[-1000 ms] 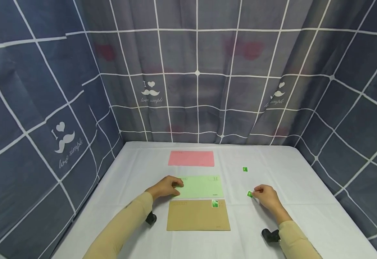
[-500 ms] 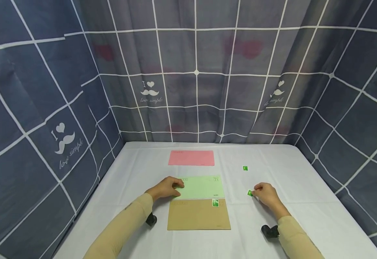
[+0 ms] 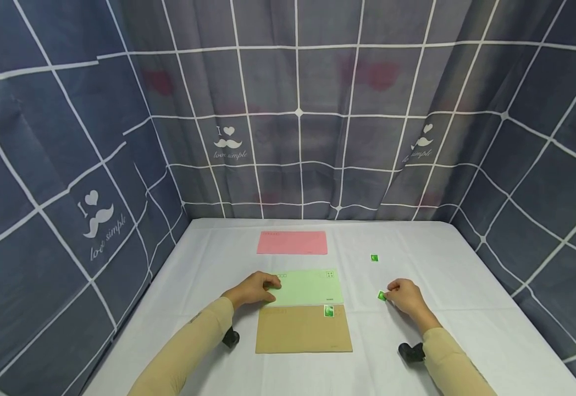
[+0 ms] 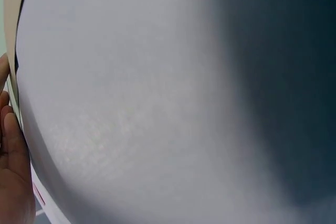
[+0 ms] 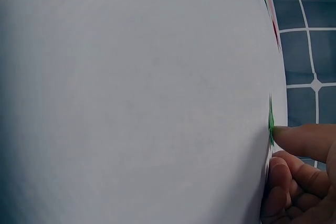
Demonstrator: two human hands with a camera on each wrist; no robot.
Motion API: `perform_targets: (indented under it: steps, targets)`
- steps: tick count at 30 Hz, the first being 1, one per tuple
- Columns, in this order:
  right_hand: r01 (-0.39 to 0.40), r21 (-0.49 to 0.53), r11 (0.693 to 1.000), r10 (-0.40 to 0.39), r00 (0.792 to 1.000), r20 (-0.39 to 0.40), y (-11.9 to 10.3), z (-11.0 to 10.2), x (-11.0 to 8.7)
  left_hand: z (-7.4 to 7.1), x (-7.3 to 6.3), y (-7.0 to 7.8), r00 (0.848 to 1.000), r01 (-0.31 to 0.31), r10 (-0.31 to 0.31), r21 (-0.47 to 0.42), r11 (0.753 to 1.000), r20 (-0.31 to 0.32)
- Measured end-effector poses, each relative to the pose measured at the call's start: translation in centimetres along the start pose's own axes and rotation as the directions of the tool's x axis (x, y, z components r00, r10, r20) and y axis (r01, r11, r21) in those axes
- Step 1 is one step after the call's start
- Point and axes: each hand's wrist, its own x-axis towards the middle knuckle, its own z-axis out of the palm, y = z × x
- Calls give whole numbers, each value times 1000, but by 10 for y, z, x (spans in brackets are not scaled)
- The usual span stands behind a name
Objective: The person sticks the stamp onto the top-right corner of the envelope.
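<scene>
My left hand [image 3: 252,287] rests its thumb and fingertips on the left end of a pale green envelope [image 3: 308,287], lying flat. A brown envelope [image 3: 303,330] lies just in front, their edges meeting; a green stamp [image 3: 328,311] is at its top right. My right hand [image 3: 408,300] pinches a small green stamp [image 3: 381,296] at the tablecloth. In the right wrist view the thumb is against this stamp [image 5: 271,127], seen edge-on, with the other fingers curled below. Part of my left hand [image 4: 13,166] shows at the left wrist view's edge.
A pink envelope [image 3: 292,242] lies behind the green one. Another green stamp [image 3: 374,258] lies on the white tablecloth [image 3: 416,236] at the back right. Dark checked curtains [image 3: 278,137] stand around the table's back and sides.
The narrow gap between the green and brown envelopes has closed, the green one having shifted slightly towards me with my left hand. My right hand and its stamp have hardly moved.
</scene>
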Motion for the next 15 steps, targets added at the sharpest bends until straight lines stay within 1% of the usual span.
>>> perform_targets:
  steps: [4, 7, 15]
  targets:
    - [3, -3, 1000, -3, 1000, 6, 1, 2, -1, 1, -1, -3, 1000, -8, 8, -11, 1000, 8]
    - [4, -4, 1000, -4, 1000, 12, 1, 2, -1, 0, -1, -4, 1000, -18, 19, -3, 1000, 9]
    - [33, -21, 999, -33, 999, 21, -3, -1, 0, 0, 2, -3, 1000, -11, 12, -10, 1000, 6]
